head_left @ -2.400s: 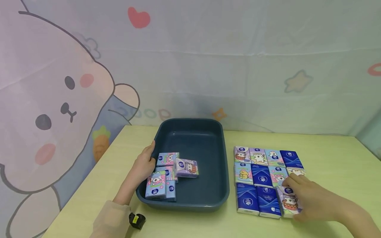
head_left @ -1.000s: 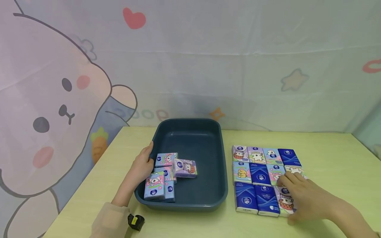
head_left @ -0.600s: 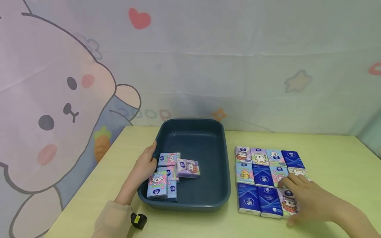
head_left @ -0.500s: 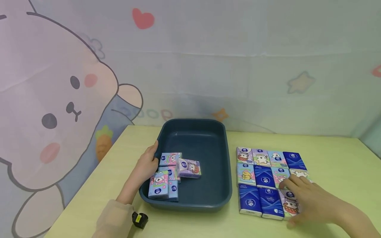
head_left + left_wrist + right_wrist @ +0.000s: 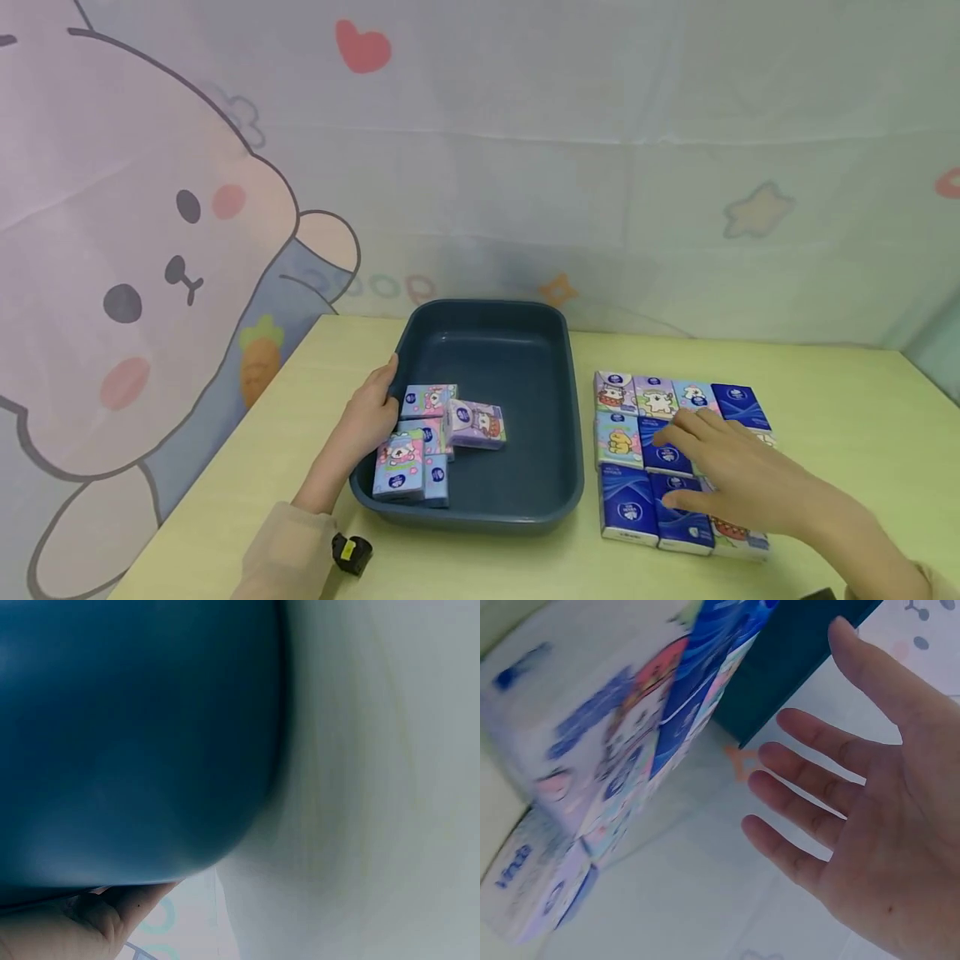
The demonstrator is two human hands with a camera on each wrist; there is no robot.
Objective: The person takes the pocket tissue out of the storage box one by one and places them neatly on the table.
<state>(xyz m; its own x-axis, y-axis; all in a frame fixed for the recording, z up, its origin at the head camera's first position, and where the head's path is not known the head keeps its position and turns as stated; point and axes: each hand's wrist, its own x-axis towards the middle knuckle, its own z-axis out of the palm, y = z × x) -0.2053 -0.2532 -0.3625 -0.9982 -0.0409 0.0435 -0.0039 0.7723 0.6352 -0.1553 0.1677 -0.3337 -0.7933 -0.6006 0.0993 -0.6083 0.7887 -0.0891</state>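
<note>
"Where are the hands?"
"The right hand (image 5: 723, 467), fingers apart, holding nothing, is over tissue packs (image 5: 628, 504) toward the right edge of the desk (image 5: 840, 425). The left hand (image 5: 366, 423) touches the left rim of a tub (image 5: 480, 523); whether clamped, I can't tell."
"Advice?"
"Packs sit tight; pinch lightly."
"Surroundings?"
"Pale wood-like top, cartoon backdrop (image 5: 525, 208) beyond its far edge."

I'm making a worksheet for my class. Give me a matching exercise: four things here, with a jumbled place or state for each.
1. Dark-blue rectangular plastic tub
2. Light-blue rectangular packet with yellow cartoon animal
3. Bare left hand
4. Bare right hand

A. Open over rows of rectangular printed packets
B. Holding the tub's left rim
C. Several packets inside
D. Left end of the middle row

Pairs: 1-C, 2-D, 3-B, 4-A
</note>
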